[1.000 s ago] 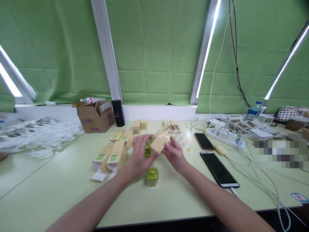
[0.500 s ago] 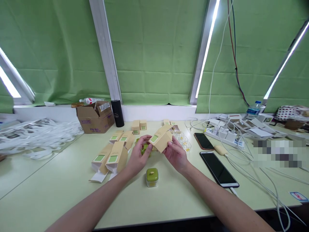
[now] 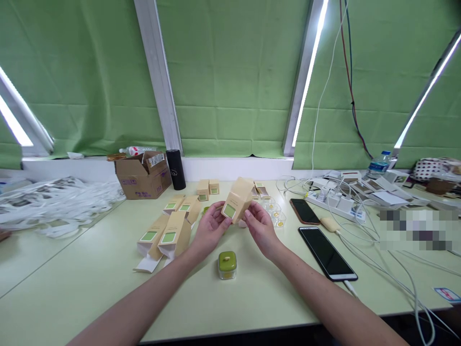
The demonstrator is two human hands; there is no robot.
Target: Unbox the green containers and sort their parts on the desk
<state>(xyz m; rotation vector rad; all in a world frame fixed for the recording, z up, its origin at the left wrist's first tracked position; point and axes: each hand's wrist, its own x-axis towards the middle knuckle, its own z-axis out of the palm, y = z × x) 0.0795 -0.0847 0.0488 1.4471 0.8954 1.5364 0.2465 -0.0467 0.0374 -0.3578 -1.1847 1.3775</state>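
Note:
Above the table, a small tan carton (image 3: 238, 198) with a green label is tilted between my two hands. My left hand (image 3: 211, 228) grips its lower left edge, thumb by the label. Fingers of my right hand (image 3: 262, 228) are closed on its right side. Below the hands stands a small clear jar with a green lid (image 3: 227, 264). Left of my left hand, several matching cartons (image 3: 175, 233) lie with white flaps showing. Behind my right hand are several clear jars (image 3: 279, 218) with yellowish bits inside. Green lids behind my left hand are mostly hidden.
Two closed tan cartons (image 3: 208, 188) stand farther back. A brown cardboard box (image 3: 142, 180) and black tumbler (image 3: 175, 169) are at the back left, beside white strips (image 3: 61, 206). To the right lie two phones (image 3: 327, 252), a power strip (image 3: 336, 204) and tangled white cables.
The carton has turned more upright between my hands, its label now facing me lower down. My right hand has shifted slightly along its side.

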